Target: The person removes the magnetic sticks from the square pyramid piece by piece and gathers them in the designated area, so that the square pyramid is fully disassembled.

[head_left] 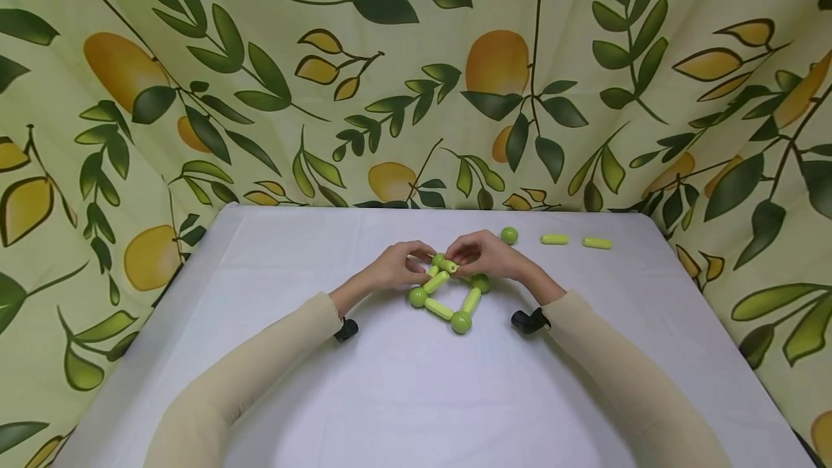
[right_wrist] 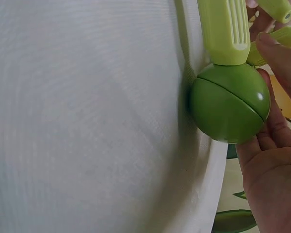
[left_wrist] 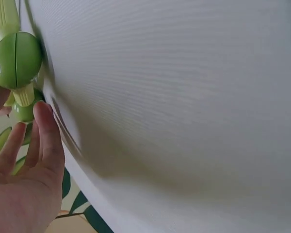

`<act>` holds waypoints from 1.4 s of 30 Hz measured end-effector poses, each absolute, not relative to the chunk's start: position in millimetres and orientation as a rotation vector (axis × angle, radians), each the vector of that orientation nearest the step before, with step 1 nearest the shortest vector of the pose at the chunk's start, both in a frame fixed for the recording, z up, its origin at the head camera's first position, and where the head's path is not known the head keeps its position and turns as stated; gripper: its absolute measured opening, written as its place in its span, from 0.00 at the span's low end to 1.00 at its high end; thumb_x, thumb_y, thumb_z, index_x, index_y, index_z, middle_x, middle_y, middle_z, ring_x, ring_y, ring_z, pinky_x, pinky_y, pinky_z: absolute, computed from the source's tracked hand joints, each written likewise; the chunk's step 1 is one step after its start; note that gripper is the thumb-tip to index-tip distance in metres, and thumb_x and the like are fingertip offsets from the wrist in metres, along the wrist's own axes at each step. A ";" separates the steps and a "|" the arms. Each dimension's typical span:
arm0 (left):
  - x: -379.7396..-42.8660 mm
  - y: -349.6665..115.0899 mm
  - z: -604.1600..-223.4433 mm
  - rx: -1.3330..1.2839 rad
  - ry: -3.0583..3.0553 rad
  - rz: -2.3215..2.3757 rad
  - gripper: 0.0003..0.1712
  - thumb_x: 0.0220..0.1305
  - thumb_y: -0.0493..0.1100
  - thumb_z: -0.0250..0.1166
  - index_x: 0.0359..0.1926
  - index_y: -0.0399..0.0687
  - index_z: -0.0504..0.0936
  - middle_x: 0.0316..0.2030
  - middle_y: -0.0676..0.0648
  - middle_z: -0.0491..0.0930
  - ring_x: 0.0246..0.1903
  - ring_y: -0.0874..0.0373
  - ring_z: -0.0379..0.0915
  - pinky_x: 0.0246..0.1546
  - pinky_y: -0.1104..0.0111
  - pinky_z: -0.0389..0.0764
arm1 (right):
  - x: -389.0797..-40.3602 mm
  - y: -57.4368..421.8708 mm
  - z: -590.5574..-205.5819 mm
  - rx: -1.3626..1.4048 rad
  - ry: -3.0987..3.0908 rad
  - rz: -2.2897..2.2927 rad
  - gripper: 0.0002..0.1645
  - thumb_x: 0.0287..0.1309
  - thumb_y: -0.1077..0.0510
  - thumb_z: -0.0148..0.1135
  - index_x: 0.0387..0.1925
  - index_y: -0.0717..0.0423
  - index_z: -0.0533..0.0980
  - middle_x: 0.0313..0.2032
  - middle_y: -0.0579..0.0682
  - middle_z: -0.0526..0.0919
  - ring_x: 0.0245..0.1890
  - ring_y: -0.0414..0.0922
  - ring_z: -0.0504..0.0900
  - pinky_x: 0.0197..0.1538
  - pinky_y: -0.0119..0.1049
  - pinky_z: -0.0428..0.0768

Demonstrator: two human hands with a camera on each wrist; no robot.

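Head view has the green ball-and-rod frame (head_left: pixel 437 282) on the white table (head_left: pixel 416 396), left hand (head_left: pixel 394 266) and right hand (head_left: pixel 489 254) both pinching it around the far ball (head_left: pixel 438 260). I'd brace that ball and press squarely, lest neighbouring rods (head_left: pixel 438 308) work loose.

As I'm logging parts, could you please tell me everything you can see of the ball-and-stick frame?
The ball-and-stick frame looks like glossy plastic: at least four darker green balls, some showing a seam, joined by ridged yellow-green sticks. It forms a partly hidden loop on the white tabletop. Toward its far end, one stick shows a free end with a hole. The left hand and right hand hold it there, hiding some joints.
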State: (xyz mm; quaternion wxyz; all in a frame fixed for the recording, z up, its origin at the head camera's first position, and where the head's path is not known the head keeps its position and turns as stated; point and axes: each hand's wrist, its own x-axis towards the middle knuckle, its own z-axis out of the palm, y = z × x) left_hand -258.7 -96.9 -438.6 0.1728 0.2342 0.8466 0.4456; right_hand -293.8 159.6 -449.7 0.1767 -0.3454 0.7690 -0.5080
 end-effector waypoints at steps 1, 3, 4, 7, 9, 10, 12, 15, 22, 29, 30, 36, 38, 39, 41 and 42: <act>-257.2 -98.5 -438.0 0.661 2.407 1.264 0.25 0.63 0.32 0.72 0.60 0.37 0.77 0.55 0.38 0.80 0.46 0.52 0.82 0.48 0.68 0.81 | -293.9 159.5 -450.1 -0.977 2.176 -1.441 0.17 0.53 0.72 0.75 0.46 0.66 0.83 0.43 0.54 0.86 0.41 0.51 0.83 0.47 0.39 0.84; -253.3 -102.0 -436.3 0.660 2.405 1.264 0.23 0.65 0.34 0.71 0.60 0.36 0.78 0.53 0.38 0.81 0.46 0.51 0.83 0.47 0.67 0.82 | -293.9 159.5 -450.6 -0.976 2.169 -1.450 0.17 0.53 0.72 0.75 0.46 0.67 0.83 0.43 0.54 0.86 0.41 0.51 0.83 0.47 0.39 0.84; -251.2 -103.9 -435.4 0.664 2.400 1.263 0.22 0.65 0.34 0.71 0.59 0.36 0.78 0.52 0.38 0.81 0.46 0.50 0.83 0.46 0.67 0.82 | -294.0 159.4 -451.0 -0.971 2.164 -1.455 0.18 0.53 0.72 0.75 0.46 0.67 0.82 0.43 0.54 0.86 0.41 0.51 0.83 0.47 0.39 0.84; -243.9 -109.5 -433.5 0.695 2.363 1.251 0.22 0.66 0.34 0.69 0.59 0.36 0.78 0.52 0.39 0.81 0.46 0.50 0.83 0.45 0.66 0.83 | -294.8 159.1 -452.3 -0.958 2.157 -1.463 0.18 0.52 0.73 0.75 0.47 0.67 0.83 0.43 0.55 0.86 0.41 0.51 0.83 0.47 0.38 0.84; -239.2 -111.7 -433.6 0.712 2.348 1.229 0.25 0.63 0.35 0.71 0.60 0.38 0.77 0.52 0.40 0.81 0.46 0.53 0.82 0.47 0.66 0.82 | -295.1 158.7 -452.6 -0.962 2.155 -1.463 0.18 0.52 0.73 0.74 0.47 0.67 0.83 0.43 0.55 0.86 0.41 0.51 0.83 0.46 0.38 0.84; -237.0 -111.7 -433.7 0.719 2.348 1.213 0.26 0.62 0.36 0.73 0.60 0.39 0.77 0.53 0.41 0.80 0.46 0.54 0.82 0.48 0.66 0.81 | -295.3 158.5 -452.6 -0.969 2.155 -1.460 0.18 0.53 0.73 0.74 0.47 0.67 0.83 0.43 0.55 0.86 0.41 0.51 0.83 0.46 0.38 0.84; -232.7 -110.2 -434.2 0.729 2.375 1.179 0.30 0.59 0.39 0.76 0.60 0.41 0.76 0.52 0.43 0.80 0.46 0.55 0.81 0.49 0.66 0.80 | -295.1 157.8 -452.1 -0.979 2.159 -1.451 0.18 0.53 0.73 0.74 0.47 0.67 0.83 0.43 0.55 0.86 0.41 0.51 0.83 0.46 0.38 0.84; -229.9 -106.2 -435.4 0.734 2.422 1.146 0.33 0.56 0.41 0.80 0.60 0.43 0.75 0.51 0.44 0.80 0.45 0.56 0.80 0.49 0.66 0.80 | -293.9 156.9 -450.7 -0.984 2.175 -1.432 0.18 0.53 0.74 0.73 0.48 0.66 0.83 0.43 0.53 0.86 0.41 0.50 0.82 0.46 0.38 0.84; -234.4 -111.0 -432.4 0.736 2.414 1.147 0.28 0.59 0.37 0.77 0.58 0.43 0.78 0.53 0.42 0.80 0.47 0.52 0.82 0.47 0.65 0.82 | -291.2 152.1 -451.6 -1.000 2.210 -1.389 0.19 0.55 0.73 0.72 0.50 0.66 0.83 0.41 0.51 0.85 0.39 0.47 0.80 0.44 0.35 0.82; -240.7 -119.4 -432.8 0.748 2.438 1.163 0.19 0.64 0.36 0.73 0.55 0.41 0.81 0.50 0.42 0.82 0.49 0.49 0.81 0.52 0.64 0.80 | -289.8 150.4 -454.6 -1.027 2.338 -1.359 0.15 0.55 0.73 0.71 0.46 0.63 0.84 0.35 0.48 0.82 0.36 0.47 0.78 0.39 0.33 0.80; -242.3 -120.5 -434.1 0.757 2.442 1.169 0.18 0.64 0.36 0.72 0.54 0.41 0.81 0.50 0.43 0.82 0.49 0.50 0.81 0.52 0.64 0.79 | -289.9 150.2 -455.2 -1.025 2.356 -1.357 0.15 0.55 0.73 0.71 0.45 0.62 0.84 0.34 0.48 0.82 0.36 0.47 0.78 0.39 0.33 0.80; -247.8 -123.4 -437.2 0.756 2.463 1.182 0.14 0.65 0.36 0.72 0.50 0.40 0.83 0.47 0.45 0.84 0.49 0.53 0.80 0.53 0.66 0.79 | -289.8 149.6 -457.3 -1.026 2.415 -1.371 0.13 0.55 0.70 0.74 0.42 0.57 0.84 0.32 0.47 0.81 0.34 0.46 0.78 0.37 0.33 0.79; -248.7 -123.0 -437.4 0.740 2.471 1.171 0.13 0.65 0.36 0.71 0.50 0.41 0.83 0.47 0.46 0.84 0.49 0.53 0.80 0.53 0.67 0.78 | -289.6 149.8 -457.4 -1.029 2.429 -1.367 0.12 0.56 0.69 0.73 0.41 0.56 0.83 0.32 0.47 0.81 0.34 0.46 0.78 0.37 0.34 0.78; -249.3 -122.6 -437.5 0.734 2.473 1.167 0.13 0.65 0.36 0.71 0.50 0.41 0.83 0.47 0.46 0.84 0.49 0.53 0.80 0.53 0.66 0.78 | -289.6 150.1 -457.4 -1.030 2.434 -1.364 0.12 0.56 0.69 0.73 0.41 0.56 0.83 0.32 0.47 0.81 0.34 0.46 0.78 0.37 0.34 0.78; -250.3 -122.3 -437.5 0.728 2.483 1.155 0.13 0.65 0.36 0.71 0.50 0.41 0.83 0.47 0.46 0.84 0.49 0.52 0.80 0.54 0.66 0.78 | -289.2 150.8 -456.8 -1.027 2.443 -1.359 0.12 0.57 0.69 0.72 0.42 0.56 0.82 0.32 0.47 0.81 0.34 0.46 0.77 0.37 0.34 0.78; -250.5 -122.1 -437.0 0.724 2.488 1.149 0.13 0.65 0.36 0.71 0.50 0.41 0.83 0.47 0.46 0.84 0.49 0.52 0.80 0.54 0.66 0.78 | -289.1 151.1 -456.3 -1.017 2.447 -1.357 0.12 0.57 0.68 0.72 0.42 0.55 0.82 0.33 0.47 0.81 0.35 0.46 0.77 0.38 0.34 0.78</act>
